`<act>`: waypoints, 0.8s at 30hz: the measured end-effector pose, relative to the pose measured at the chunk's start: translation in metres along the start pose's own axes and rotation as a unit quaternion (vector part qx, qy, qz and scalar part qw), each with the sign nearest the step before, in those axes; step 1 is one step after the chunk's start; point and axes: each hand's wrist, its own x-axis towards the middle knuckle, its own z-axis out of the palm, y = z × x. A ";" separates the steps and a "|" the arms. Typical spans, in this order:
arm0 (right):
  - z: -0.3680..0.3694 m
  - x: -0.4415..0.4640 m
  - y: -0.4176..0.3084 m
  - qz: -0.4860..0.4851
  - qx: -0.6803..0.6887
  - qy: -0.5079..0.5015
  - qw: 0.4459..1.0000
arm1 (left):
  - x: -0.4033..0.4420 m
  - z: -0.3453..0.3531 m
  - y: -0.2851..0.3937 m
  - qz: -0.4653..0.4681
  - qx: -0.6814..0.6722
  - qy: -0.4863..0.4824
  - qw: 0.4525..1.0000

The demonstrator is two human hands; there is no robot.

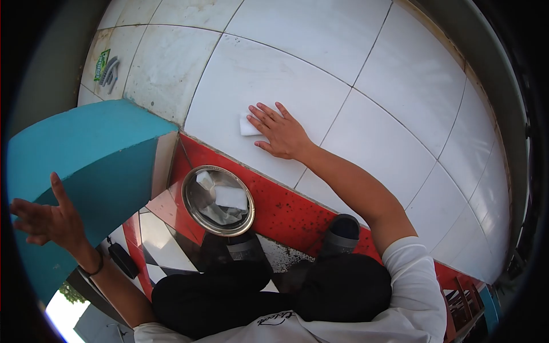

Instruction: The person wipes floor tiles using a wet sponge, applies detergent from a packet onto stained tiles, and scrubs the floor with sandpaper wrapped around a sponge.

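Observation:
My right hand (pixel 280 131) lies spread on a white sponge or folded cloth (pixel 247 126), pressing it flat on the white tiles (pixel 229 74). Only the left end of the white piece shows beside my fingers. Out to the left, my left hand (pixel 48 220) hangs in the air in front of the teal wall, fingers apart and holding nothing. Below my right hand, a round metal bowl (pixel 194 212) stands on the red tiles, holding a white block (pixel 231 197), a smaller white piece (pixel 205 180) and some clear plastic (pixel 220 215).
A low teal wall (pixel 86 134) curves along the left. A green packet (pixel 102 64) and grey strips (pixel 110 73) lie on stained tiles at the upper left. Red tiles (pixel 286 211) border the white surface. A dark pouch (pixel 122 258) is near my left forearm.

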 end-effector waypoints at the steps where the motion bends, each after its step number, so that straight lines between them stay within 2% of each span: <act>1: -0.004 0.005 0.014 -0.019 -0.012 -0.015 1.000 | -0.007 0.015 0.001 -0.018 -0.015 -0.024 0.999; 2: -0.009 0.009 0.031 0.015 -0.023 -0.001 1.000 | -0.015 0.029 0.000 -0.034 -0.030 -0.048 0.998; 4: -0.034 0.020 0.081 0.098 -0.069 0.053 0.991 | -0.033 0.056 -0.015 -0.065 0.024 -0.059 0.996; 6: -0.051 0.027 0.147 0.227 -0.127 0.092 0.961 | -0.049 0.071 -0.026 -0.109 0.093 -0.102 0.984; 7: -0.057 0.028 0.180 0.281 -0.145 0.101 0.943 | -0.047 0.071 -0.017 -0.104 0.227 -0.143 0.958; 9: -0.078 0.033 0.212 0.367 -0.115 0.096 0.918 | -0.034 0.062 0.005 -0.083 0.479 -0.220 0.846; 12: -0.062 0.045 0.198 0.378 -0.139 0.144 0.904 | -0.047 0.074 -0.026 -0.028 0.440 -0.116 0.890; 14: -0.045 0.044 0.153 0.282 -0.120 0.154 0.939 | -0.054 0.081 -0.046 0.009 0.417 -0.053 0.907; 16: -0.031 0.036 0.087 0.172 -0.083 0.111 0.975 | -0.058 0.086 -0.051 0.024 0.397 -0.017 0.918; 18: -0.017 0.022 0.027 0.066 -0.021 0.042 0.997 | -0.058 0.085 -0.046 0.022 0.387 -0.013 0.922; 20: 0.005 0.007 -0.004 -0.033 -0.034 0.025 0.999 | -0.045 0.074 -0.030 0.041 0.382 -0.010 0.923; 23: 0.002 0.003 -0.001 -0.045 -0.098 0.008 0.994 | -0.037 0.081 -0.043 0.099 0.306 0.026 0.946; 24: -0.008 0.002 -0.002 0.018 -0.044 0.009 0.999 | -0.042 0.083 -0.046 0.099 0.293 0.026 0.950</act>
